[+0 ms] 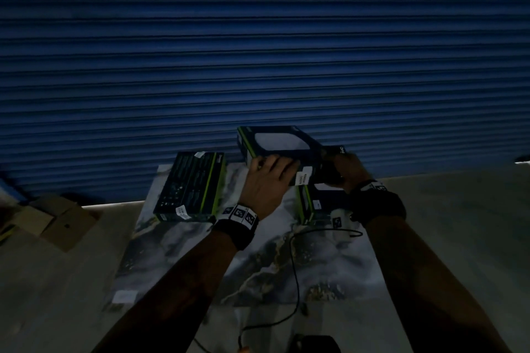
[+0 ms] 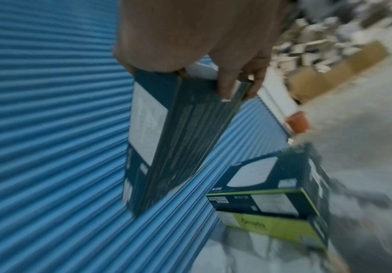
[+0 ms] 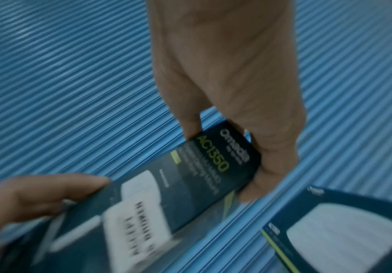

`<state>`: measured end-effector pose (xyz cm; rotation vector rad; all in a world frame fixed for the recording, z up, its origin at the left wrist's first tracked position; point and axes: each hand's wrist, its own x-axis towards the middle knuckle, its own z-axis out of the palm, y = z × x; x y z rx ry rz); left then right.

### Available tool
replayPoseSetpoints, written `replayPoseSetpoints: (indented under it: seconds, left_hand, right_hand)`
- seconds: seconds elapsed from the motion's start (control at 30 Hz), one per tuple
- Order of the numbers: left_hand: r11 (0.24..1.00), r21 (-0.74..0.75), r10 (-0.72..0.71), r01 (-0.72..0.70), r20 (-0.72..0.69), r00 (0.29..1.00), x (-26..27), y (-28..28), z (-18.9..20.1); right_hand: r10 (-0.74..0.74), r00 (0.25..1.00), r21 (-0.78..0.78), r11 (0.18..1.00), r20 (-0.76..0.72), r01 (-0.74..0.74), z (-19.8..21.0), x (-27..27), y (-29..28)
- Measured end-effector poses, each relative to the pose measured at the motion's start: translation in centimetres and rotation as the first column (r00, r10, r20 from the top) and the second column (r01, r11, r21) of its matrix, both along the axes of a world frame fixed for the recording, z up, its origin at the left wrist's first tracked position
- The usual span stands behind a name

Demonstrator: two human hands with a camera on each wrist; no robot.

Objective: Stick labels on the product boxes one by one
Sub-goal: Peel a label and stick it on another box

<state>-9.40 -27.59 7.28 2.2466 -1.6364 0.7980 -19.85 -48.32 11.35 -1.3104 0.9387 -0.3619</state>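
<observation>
I hold the dark product box (image 1: 282, 152) off the mat, centre of frame, long axis left-to-right. My left hand (image 1: 265, 183) grips its near-left edge, my right hand (image 1: 348, 170) clamps the right end. Its white label (image 1: 304, 178) faces me between both hands, left fingers (image 1: 282, 165) nearer.

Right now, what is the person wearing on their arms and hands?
Both hands are bare, left hand and right hand, and the forearms have no sleeves. Each wrist carries a black fabric wristband topped with white square tags printed with black patterns. A thin black cable trails below the right wrist.
</observation>
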Motion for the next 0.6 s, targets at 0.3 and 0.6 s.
replayPoseSetpoints:
  seconds: [0.3,0.6]
  left_hand:
    - [0.832,-0.172,-0.072,-0.527,-0.976,0.205,1.1,-5.1,-1.7]
    - [0.835,-0.250,-0.311,-0.490,-0.949,-0.046,0.9,-10.3,-7.6]
  right_hand:
    - [-0.079,0.989,-0.055,0.995,0.125,0.086,-6.0,-3.3,-5.0]
    - [0.223,0.972,-0.172,0.963,0.077,-0.208,-8.7,-5.9,-9.9]
